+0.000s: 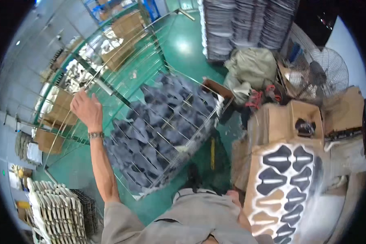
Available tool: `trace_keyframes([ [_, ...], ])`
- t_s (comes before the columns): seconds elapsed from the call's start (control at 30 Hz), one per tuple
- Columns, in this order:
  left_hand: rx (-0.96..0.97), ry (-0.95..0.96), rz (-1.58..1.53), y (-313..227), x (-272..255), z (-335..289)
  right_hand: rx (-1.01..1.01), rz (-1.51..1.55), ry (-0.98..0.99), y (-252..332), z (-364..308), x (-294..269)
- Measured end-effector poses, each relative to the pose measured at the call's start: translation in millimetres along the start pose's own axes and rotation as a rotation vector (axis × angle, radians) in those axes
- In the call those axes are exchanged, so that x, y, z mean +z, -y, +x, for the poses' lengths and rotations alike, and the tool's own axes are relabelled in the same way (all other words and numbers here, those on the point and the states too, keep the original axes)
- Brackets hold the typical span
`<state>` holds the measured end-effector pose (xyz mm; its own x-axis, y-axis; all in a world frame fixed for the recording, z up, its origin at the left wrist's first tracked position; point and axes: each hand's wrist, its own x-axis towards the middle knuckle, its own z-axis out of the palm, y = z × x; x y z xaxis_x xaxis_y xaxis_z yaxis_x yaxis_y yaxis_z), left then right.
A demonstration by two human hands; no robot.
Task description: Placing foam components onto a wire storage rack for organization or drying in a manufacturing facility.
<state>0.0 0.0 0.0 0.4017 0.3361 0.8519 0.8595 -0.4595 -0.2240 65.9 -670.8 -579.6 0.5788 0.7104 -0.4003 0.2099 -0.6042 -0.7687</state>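
Observation:
My left arm, with a wristwatch (96,135), reaches forward to a tall metal wire rack (120,97). My left hand (86,109) is at the rack's upper rail, its fingers curled against the thin bar. Inside the rack, on its wire grid, lie many dark grey flat cut pieces (150,134), heaped and overlapping. Low at my right side, my right hand (233,197) shows only in part beside my shorts. Its fingers are hidden, and nothing can be made out in it.
To the right, a board (268,203) carries dark shaped pieces near an open cardboard box (307,120). Beyond stand a wire fan (327,73), an olive sack (252,67) and tall grey stacks (248,28). Pale stacked pieces (57,211) rise at lower left; shelves with cartons (128,26) are behind.

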Motion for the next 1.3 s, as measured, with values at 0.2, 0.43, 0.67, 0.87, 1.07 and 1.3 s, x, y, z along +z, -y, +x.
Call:
trace_keyframes([
  [0.2, -0.011, 0.183, -0.136, -98, -55, -149, 0.694, 0.726, -0.29, 55, -48, -18],
  [0.43, -0.058, 0.855, -0.422, -174, -94, -354, 0.894, 1.021, -0.347, 11, -100, 3],
  [0.67, 0.111, 1.137, -0.304, -203, -61, -450, 0.799, 0.886, -0.375, -25, -124, 35],
  [0.87, 0.307, 1.131, -0.063, -227, -53, -448, 0.35, 0.052, -0.452, -64, -122, 63],
  [1.07, 0.278, 1.086, -0.048, -206, -31, -473, 0.691, 0.95, -0.69, 1, -122, 27],
  [1.3, 0.218, 1.16, -0.084, -195, -23, -472, 0.665, 0.956, -0.681, -6, -142, 25],
])
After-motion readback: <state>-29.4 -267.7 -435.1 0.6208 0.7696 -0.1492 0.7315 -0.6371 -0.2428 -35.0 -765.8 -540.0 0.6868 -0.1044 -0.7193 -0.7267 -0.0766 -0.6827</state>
